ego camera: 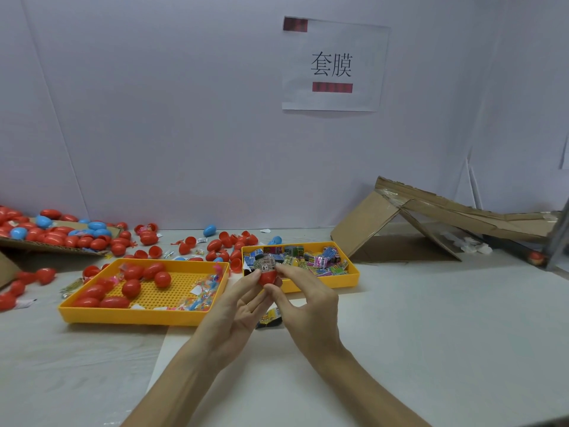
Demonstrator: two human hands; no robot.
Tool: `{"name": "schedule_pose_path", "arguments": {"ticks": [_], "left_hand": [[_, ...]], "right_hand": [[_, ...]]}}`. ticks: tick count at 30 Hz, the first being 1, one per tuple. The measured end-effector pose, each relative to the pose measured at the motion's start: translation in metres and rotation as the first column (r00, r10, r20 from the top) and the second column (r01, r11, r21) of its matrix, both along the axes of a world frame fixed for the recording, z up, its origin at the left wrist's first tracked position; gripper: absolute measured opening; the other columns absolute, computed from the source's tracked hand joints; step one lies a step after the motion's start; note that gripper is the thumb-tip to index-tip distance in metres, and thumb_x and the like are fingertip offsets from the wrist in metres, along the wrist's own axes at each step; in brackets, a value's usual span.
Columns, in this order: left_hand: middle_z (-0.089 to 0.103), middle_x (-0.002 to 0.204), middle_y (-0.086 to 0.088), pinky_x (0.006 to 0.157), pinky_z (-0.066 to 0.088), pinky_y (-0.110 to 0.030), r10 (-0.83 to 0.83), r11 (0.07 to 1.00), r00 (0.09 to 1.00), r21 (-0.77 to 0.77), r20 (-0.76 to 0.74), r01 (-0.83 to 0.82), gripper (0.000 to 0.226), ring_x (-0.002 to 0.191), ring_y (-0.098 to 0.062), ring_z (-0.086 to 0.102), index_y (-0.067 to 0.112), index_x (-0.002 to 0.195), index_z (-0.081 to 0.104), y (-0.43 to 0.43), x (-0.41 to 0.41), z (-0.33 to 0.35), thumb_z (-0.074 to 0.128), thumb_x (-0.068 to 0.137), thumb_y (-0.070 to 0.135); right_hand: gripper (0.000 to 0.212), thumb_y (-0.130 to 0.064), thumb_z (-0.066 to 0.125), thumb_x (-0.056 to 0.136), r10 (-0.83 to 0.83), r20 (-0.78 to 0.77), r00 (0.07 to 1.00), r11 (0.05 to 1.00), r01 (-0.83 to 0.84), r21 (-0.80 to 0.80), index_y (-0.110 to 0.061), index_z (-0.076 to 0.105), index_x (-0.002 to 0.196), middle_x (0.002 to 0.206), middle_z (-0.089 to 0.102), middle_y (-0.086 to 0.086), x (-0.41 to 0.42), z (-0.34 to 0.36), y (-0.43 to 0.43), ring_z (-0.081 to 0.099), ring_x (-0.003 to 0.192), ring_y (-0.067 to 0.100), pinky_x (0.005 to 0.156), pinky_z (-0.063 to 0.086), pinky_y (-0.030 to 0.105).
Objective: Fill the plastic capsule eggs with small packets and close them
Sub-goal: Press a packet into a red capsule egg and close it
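Observation:
My left hand and my right hand meet above the table's middle. Together they hold a red capsule egg half, and a small printed packet marked "6+" sticks out of its top. My left thumb and fingers pinch the egg from the left, while my right thumb and fingertips pinch it from the right. Just behind my hands, a yellow tray holds several colourful small packets. A second yellow tray to the left holds several closed red eggs and small clear bags.
Loose red and blue eggs and egg halves lie behind the trays. A flat cardboard sheet at the far left carries more eggs. A folded cardboard ramp stands at the right. One yellow-black packet lies on the table under my hands.

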State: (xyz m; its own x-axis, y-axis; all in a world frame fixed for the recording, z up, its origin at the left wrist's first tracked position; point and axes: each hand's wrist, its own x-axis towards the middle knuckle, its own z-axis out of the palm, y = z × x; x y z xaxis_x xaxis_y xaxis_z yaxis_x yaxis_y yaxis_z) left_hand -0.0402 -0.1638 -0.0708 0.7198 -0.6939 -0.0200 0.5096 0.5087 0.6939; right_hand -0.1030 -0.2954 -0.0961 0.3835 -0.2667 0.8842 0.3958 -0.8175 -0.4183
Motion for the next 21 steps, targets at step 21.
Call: {"name": "schedule_pose_path", "arguments": {"ticks": [21], "left_hand": [[0.068, 0.126, -0.023, 0.078, 0.061, -0.029, -0.042, 0.999, 0.999, -0.022, -0.026, 0.041, 0.030, 0.116, -0.029, 0.068, -0.002, 0.114, 0.074, 0.0011, 0.0019, -0.0034, 0.071, 0.088, 0.014]], "right_hand": [[0.028, -0.018, 0.077, 0.084, -0.032, 0.010, 0.999, 0.999, 0.032, -0.037, -0.010, 0.076, 0.111, 0.108, 0.075, -0.002, 0.0042, -0.0046, -0.0032, 0.068, 0.104, 0.009, 0.092, 0.055, 0.026]]}}
